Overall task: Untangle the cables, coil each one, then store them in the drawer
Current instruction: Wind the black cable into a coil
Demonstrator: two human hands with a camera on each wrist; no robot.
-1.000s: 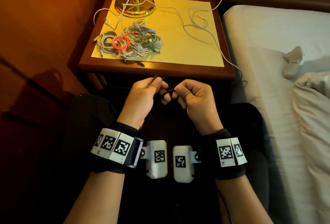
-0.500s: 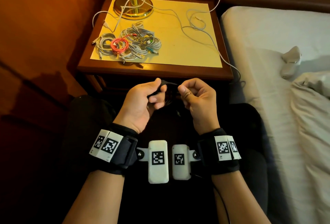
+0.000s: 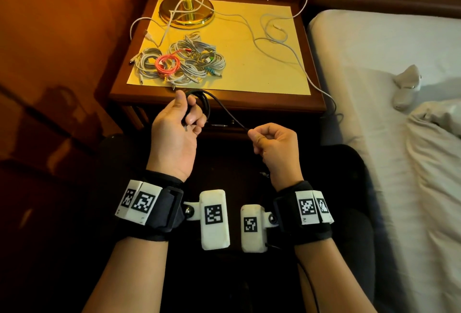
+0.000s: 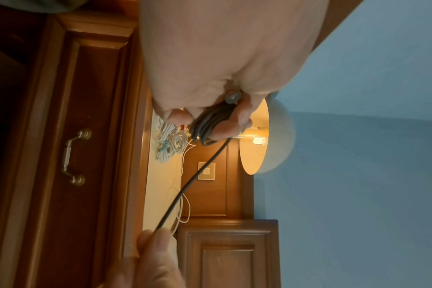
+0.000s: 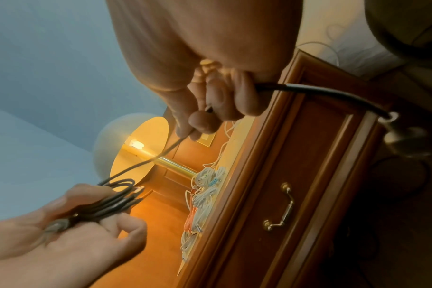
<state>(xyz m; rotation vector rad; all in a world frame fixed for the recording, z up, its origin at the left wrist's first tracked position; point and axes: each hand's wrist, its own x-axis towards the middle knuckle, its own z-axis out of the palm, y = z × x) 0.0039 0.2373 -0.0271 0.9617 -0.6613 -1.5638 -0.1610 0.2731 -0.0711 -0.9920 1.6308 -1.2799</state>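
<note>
My left hand (image 3: 185,115) grips a small coil of black cable (image 3: 203,103) just in front of the nightstand's front edge; the loops show between thumb and fingers (image 4: 211,124) (image 5: 111,196). A free length of the black cable runs down to my right hand (image 3: 259,138), which pinches it between thumb and forefinger (image 5: 192,128). A heap of coiled white cables with one pink coil (image 3: 167,64) lies on the nightstand top (image 3: 249,75). The drawer (image 5: 294,175) below is closed, with a brass handle (image 4: 73,155).
A brass lamp base (image 3: 187,13) stands at the back of the nightstand, with loose white cables (image 3: 272,38) trailing across the top and over the right edge. A bed with white sheets (image 3: 386,88) lies to the right. A wooden wall panel stands to the left.
My hands have drawn apart: the left rose toward the nightstand edge with the black coil, the right moved right and down, stretching a length of black cable between them.
</note>
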